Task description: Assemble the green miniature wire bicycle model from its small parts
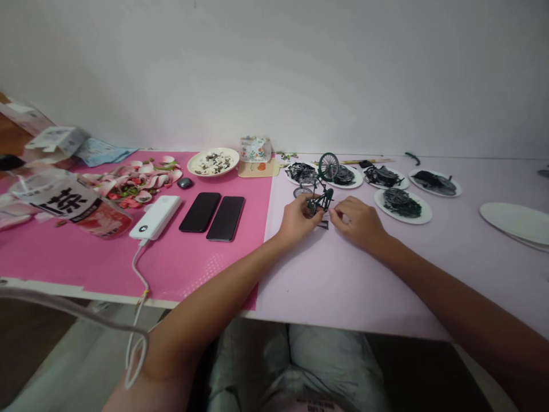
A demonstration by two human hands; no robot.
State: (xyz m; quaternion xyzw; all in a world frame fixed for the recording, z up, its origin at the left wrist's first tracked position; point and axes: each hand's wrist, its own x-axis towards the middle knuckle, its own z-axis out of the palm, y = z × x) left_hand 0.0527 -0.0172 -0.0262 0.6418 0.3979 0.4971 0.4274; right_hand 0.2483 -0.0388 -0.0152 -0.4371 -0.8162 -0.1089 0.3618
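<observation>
Sitting on the pink side of the desk (326,286), a printed cup (81,203) of red drink is near a white power bank (155,217), with a black phone (200,212) and a grey-edged phone (225,218) side by side to its right. On the pale side, the left hand (298,222) has its fingers closed on a small dark green model bicycle (322,199). Just right of it, the right hand (359,222) has bent fingers at the bicycle's edge; whether they grip anything cannot be told. Beyond lie plates of dark pieces (403,206), then bare white plates (517,222).
</observation>
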